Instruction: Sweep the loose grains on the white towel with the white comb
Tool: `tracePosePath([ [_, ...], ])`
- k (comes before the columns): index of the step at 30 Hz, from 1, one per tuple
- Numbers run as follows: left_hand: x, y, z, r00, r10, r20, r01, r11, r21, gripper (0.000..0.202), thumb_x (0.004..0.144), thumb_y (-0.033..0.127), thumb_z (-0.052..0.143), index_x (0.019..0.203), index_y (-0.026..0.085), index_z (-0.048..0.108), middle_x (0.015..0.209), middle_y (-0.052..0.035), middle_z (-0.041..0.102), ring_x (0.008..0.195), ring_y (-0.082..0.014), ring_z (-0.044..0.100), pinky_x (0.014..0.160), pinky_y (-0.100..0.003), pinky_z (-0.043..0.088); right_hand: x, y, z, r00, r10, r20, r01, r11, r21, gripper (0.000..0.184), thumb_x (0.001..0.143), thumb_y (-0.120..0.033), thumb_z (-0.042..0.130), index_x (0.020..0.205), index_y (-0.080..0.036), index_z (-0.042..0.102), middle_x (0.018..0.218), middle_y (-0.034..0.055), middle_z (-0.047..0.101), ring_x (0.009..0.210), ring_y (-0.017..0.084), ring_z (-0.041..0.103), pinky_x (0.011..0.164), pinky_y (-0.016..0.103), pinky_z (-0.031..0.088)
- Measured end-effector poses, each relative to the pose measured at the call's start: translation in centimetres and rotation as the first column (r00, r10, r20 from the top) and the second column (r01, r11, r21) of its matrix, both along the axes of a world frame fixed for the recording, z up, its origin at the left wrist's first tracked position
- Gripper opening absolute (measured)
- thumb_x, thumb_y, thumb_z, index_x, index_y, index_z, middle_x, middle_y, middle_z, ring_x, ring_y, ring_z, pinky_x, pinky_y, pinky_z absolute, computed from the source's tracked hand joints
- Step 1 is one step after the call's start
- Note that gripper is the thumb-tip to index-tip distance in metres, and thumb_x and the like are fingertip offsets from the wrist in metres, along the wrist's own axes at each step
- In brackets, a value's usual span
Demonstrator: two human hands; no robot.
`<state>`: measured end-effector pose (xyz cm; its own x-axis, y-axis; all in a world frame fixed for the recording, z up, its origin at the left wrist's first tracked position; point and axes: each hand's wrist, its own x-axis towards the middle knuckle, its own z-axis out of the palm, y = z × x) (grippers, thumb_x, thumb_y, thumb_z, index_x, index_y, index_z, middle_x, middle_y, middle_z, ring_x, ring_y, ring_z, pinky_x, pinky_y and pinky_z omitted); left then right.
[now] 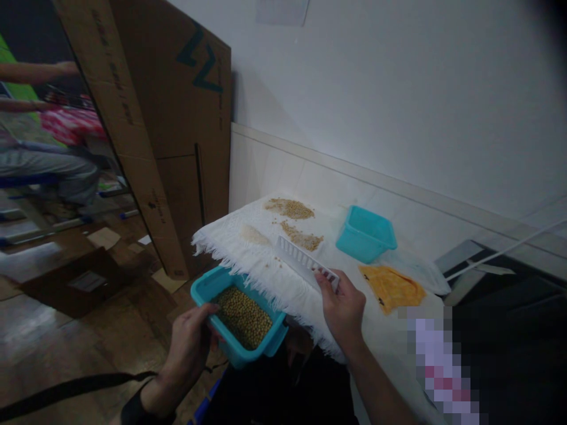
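A: Head camera, and both hands are busy! Where's the left one?
B: The left hand [190,333] is clamped on the near-left rim of a turquoise bin [241,358], thumb over the top, other fingers against the outer wall.
A: And inside?
B: Yellowish beans [245,316], just beyond the thumb tip. The bin sits right at the edge of a white fringed cloth [305,298], fringe hanging over its far side.
A: Now the right hand [343,307]!
B: Fingers pinched on the near end of a white slotted strip [303,262], thumb on top. The rest reaches away from them, up and left.
A: What's by its far end?
B: A bean pile [305,238], just beside it; a second pile [290,208] lies farther back. I can't tell whether the strip touches the cloth.
A: To the right?
B: Another turquoise bin [367,236], well apart from the fingers.
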<state>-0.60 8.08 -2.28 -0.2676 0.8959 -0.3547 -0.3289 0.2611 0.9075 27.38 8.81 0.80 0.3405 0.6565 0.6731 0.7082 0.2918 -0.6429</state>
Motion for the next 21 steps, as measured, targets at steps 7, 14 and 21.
tracePosePath([
  [7,0.1,-0.1,0.2,1.000,-0.011,0.006,0.011,1.000,-0.012,0.036,0.053,0.049,0.078,0.031,0.026,0.060,0.032,-0.0034,0.055,0.025,-0.0118,0.043,0.031,-0.025,0.030,0.0,0.2,0.1,0.997,0.054,-0.050,-0.056,0.997,-0.046,0.044,0.103,-0.064,0.074,0.093,-0.023,0.084,0.076,0.0046,0.085,0.062,0.022,0.079,0.060,0.027,0.060],
  [14,0.0,0.0,0.3,1.000,-0.008,0.004,0.008,1.000,-0.008,0.036,0.052,0.049,0.078,0.031,0.026,0.060,0.032,-0.0052,0.057,0.024,-0.0133,0.044,0.031,-0.026,0.031,-1.0,-0.3,0.2,0.995,0.092,-0.026,-0.093,0.995,-0.039,0.042,0.106,-0.060,0.072,0.094,-0.022,0.085,0.075,0.0044,0.086,0.060,0.021,0.079,0.058,0.027,0.059],
  [21,0.2,-0.1,0.5,1.000,-0.010,0.003,0.010,1.000,0.006,0.035,0.053,0.048,0.079,0.033,0.026,0.061,0.033,-0.0047,0.057,0.026,-0.0126,0.044,0.031,-0.026,0.032,-1.5,-1.0,0.3,0.988,0.152,0.008,-0.152,0.988,0.021,0.029,0.107,-0.048,0.074,0.098,-0.025,0.088,0.086,0.0057,0.091,0.071,0.024,0.087,0.068,0.029,0.067],
])
